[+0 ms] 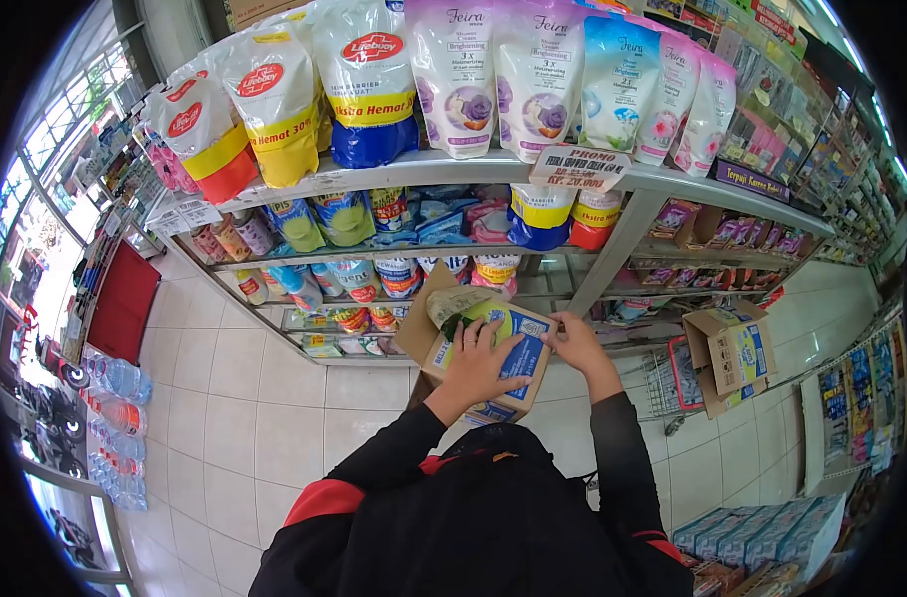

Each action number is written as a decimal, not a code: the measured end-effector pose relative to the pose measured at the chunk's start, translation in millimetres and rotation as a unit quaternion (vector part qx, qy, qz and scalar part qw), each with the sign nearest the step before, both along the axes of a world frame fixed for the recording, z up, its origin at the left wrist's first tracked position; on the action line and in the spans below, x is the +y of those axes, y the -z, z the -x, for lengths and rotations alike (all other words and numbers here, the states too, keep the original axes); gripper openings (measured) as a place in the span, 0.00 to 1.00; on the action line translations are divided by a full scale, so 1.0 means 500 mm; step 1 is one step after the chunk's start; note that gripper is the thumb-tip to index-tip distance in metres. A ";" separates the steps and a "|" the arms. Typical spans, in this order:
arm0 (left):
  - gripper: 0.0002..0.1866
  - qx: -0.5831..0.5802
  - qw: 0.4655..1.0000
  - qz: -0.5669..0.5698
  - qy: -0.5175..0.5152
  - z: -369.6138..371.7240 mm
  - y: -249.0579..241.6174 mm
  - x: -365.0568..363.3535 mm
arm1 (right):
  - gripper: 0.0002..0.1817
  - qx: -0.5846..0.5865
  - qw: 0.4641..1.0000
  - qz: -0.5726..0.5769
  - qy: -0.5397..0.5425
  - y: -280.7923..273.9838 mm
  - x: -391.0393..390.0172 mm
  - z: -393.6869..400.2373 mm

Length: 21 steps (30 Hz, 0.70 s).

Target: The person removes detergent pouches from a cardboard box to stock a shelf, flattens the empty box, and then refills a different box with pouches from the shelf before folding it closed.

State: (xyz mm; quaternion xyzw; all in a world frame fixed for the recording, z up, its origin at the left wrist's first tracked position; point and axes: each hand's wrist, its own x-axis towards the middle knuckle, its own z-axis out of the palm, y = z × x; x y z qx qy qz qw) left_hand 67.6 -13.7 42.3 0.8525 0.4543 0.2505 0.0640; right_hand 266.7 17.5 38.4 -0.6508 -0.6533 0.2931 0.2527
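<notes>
A cardboard box (521, 390) with blue and yellow-green print is in front of my chest, close to the shelf, one brown flap (414, 328) raised at its left. My left hand (478, 363) lies over its printed face with the fingers spread. At the box's upper right edge is my right hand (576, 345), its fingers closed on the edge. A silvery-green crinkled packet (460, 304) shows at the opening beside my left fingertips. The inside of the box is mostly hidden.
Refill pouches (374, 90) line the shelf top (344, 177), above shelves of packets. A promo sign (579, 168) hangs at its edge. Right: a cart (664, 383) and an open carton (737, 360). Left: bottled water packs (120, 433). Lower right: stacked blue packs (762, 532).
</notes>
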 end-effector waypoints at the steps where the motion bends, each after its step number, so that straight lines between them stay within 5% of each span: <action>1: 0.30 -0.002 1.000 -0.003 0.001 -0.002 0.001 0.000 | 0.27 -0.006 0.999 -0.012 -0.036 -0.012 -0.001 0.003; 6: 0.35 -0.020 0.999 0.027 0.010 -0.014 0.003 0.009 | 0.28 0.000 0.996 -0.021 -0.086 -0.001 0.007 -0.008; 12: 0.35 0.002 0.996 0.088 0.006 -0.027 -0.003 0.019 | 0.27 0.044 0.992 0.112 -0.041 -0.032 0.014 0.001; 21: 0.35 0.018 0.992 0.126 0.019 -0.041 -0.002 0.009 | 0.23 0.034 0.999 0.033 0.023 0.019 -0.011 0.016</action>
